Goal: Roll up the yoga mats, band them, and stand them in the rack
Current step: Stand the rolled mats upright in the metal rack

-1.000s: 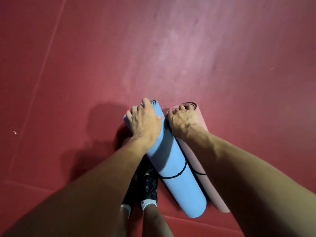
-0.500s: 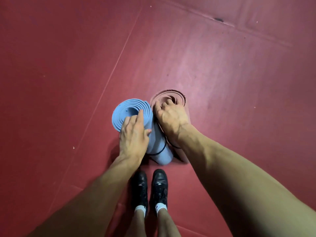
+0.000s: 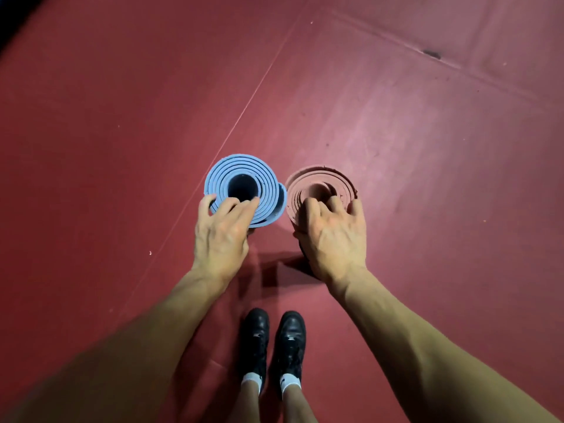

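Blue mat and pink mat stand on end, side by side but apart, on the red floor, well clear of its dark far-left edge. The left hand grips the blue rim. The right hand hooks its fingers into the pink core, apparently gripping. Risk: lifting by the inner layers may telescope either roll. No rack is in view, and any bands are hidden.

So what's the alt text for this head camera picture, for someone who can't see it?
Seen from above, a person holds two rolled yoga mats standing on end side by side on a red floor: the left hand grips the top rim of the blue mat, the right hand that of the pink mat. The person's black shoes show below.
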`<control>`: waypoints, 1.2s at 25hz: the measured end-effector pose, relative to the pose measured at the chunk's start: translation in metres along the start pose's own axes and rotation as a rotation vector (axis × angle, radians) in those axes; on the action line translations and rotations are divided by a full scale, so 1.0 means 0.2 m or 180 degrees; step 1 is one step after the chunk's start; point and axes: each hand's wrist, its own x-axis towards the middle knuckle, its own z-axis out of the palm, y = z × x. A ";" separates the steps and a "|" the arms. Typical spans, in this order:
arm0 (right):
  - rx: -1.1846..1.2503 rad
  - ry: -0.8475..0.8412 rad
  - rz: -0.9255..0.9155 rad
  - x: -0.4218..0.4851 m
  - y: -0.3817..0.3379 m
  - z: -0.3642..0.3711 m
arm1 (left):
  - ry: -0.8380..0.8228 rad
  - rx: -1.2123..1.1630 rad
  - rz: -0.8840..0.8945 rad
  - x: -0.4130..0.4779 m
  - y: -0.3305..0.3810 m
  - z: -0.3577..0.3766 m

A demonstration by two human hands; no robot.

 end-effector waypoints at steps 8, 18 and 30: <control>-0.0048 0.0133 0.0020 0.02 -0.02 0.02 | -0.0070 0.0604 -0.0160 0.05 0.05 0.03; 0.0200 0.0334 -0.0600 0.15 -0.24 -0.18 | 0.0433 -0.0077 -0.0804 -0.06 -0.15 -0.14; 0.0418 0.0500 -0.1435 0.40 -1.38 -1.14 | 0.0895 0.0229 -0.1954 -0.39 -0.85 -1.32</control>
